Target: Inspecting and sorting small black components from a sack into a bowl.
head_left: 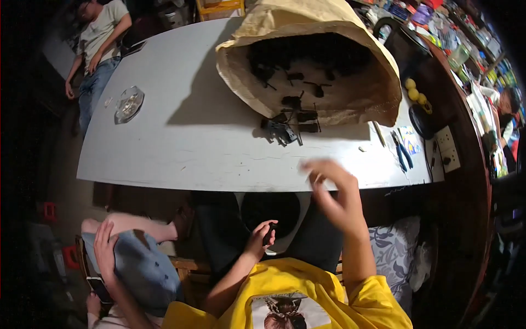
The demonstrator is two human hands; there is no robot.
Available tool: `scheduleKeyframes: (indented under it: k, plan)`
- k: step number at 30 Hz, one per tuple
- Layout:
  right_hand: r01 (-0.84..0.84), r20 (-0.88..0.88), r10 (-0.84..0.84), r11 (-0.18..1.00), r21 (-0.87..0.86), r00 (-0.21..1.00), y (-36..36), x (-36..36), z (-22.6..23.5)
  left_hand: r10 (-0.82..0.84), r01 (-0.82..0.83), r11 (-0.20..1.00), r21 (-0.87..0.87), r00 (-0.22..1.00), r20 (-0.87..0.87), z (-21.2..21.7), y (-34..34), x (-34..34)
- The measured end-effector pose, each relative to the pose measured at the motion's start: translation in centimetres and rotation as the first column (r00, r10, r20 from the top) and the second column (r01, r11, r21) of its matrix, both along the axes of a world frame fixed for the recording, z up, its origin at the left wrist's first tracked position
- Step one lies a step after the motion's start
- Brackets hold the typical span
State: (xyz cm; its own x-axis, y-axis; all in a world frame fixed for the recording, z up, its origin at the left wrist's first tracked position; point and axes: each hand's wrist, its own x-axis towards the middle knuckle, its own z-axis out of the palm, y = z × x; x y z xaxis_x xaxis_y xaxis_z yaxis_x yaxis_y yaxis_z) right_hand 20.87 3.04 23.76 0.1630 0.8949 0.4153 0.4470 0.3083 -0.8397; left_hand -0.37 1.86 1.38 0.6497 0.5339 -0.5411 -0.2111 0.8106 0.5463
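The left hand (258,238) is closed around a small black piece (269,234), held low over a pale-rimmed container (302,219) between the knees, perhaps so anything dropped lands inside. The right hand (335,193), blurred, hangs above the near edge of the worktop (181,148), fingers bent and spread from the thumb, no object visible between them. The sack (307,16) lies mouth toward the person, probably to keep its loose black parts (282,131) within reach.

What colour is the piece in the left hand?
Black; the small piece shows in the head view.
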Motion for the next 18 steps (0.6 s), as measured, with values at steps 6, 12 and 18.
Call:
scheduleKeyframes:
  k: [6,12,18]
  plan:
    - [0.314,0.69,-0.327,0.937,0.15,0.646,7.2,3.9,-4.4,0.065,-0.066,0.997,-0.034,0.997,-0.032,0.3,-0.2,0.3]
    - [0.361,0.845,-0.133,0.929,-0.075,0.518,7.8,4.0,-4.4,0.117,-0.117,0.993,-0.01,0.993,-0.013,-0.7,-0.2,0.5]
    - [0.268,-0.367,-0.332,0.939,-0.215,0.869,6.0,6.8,-4.9,0.106,-0.096,0.991,-0.094,0.989,0.106,-1.6,-0.2,0.4]
